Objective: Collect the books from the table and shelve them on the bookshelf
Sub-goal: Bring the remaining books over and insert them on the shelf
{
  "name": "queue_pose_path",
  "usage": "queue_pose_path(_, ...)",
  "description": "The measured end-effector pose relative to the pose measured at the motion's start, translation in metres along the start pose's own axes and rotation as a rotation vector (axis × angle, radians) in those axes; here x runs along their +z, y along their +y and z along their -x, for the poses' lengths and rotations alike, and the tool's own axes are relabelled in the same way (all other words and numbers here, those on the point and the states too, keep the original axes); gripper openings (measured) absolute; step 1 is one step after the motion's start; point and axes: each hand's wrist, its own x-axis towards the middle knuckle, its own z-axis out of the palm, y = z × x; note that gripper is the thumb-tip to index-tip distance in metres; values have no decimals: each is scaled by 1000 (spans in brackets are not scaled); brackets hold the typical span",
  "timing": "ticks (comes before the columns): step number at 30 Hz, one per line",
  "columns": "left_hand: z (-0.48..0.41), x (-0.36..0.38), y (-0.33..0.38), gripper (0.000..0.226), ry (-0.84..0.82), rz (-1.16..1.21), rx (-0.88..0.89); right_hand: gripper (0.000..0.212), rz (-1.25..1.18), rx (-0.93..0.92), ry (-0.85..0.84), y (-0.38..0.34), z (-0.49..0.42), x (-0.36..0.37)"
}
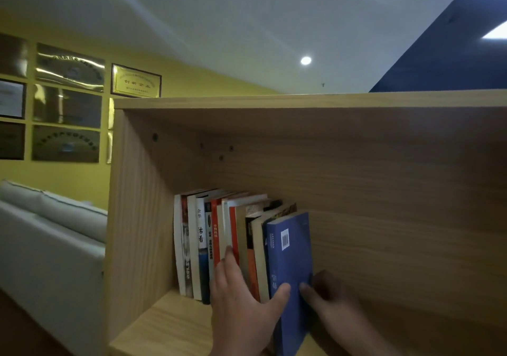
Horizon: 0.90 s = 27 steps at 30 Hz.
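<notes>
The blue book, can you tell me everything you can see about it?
The blue book looks like a paperback with a blue cover, a white barcode label near the top and pale characters lower down. It stands nearly upright at the right end of the row of books on the wooden shelf. The left hand presses its thumb on the cover, fingers straight on neighbouring spines. The right hand, in shadow, touches the cover from the right.

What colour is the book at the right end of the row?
The book is blue, with a white barcode label; the head view shows it.
</notes>
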Motion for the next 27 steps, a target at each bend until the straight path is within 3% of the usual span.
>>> queue_pose_path(1, -1, -1, 0, 127, -11, 5, -4, 20, -57, 2, -71, 1, 2, 0)
queue_pose_path(2, -1, -2, 1, 128, -28, 9, -15, 34, -97, 7, -157, 1, 4, 0)
queue_pose_path(5, -3, -4, -1, 115, -69, 24, -24, 107, -129, 8, -286, 3, 4, 3)
queue_pose_path(7, -4, -4, -5, 94, -31, 55, 28, 122, -106, 4, -306, 3, 0, 3)
queue_pose_path(9, -5, -5, -7, 83, 0, 52, 59, 126, -66, 0, -300, 1, 1, -1)
queue_pose_path(13, -9, -4, -7, 85, -22, 39, 21, 135, -58, -54, -362, -1, 5, -1)
queue_pose_path(17, -15, -6, -11, 75, -64, 7, 19, 102, -60, -75, -325, -6, 6, 9)
queue_pose_path(20, -23, -17, -16, 63, -114, -28, 107, 96, -68, -86, -217, 1, -1, 16)
queue_pose_path(22, -33, -29, -24, 71, -200, -133, 166, 96, -85, -54, -182, 6, -5, 22)
queue_pose_path(24, -41, -37, -32, 94, -265, -206, 184, 99, -59, -42, -195, 11, -9, 27)
queue_pose_path(27, -40, -33, -31, 111, -240, -210, 194, 98, -51, -66, -176, 13, -12, 28)
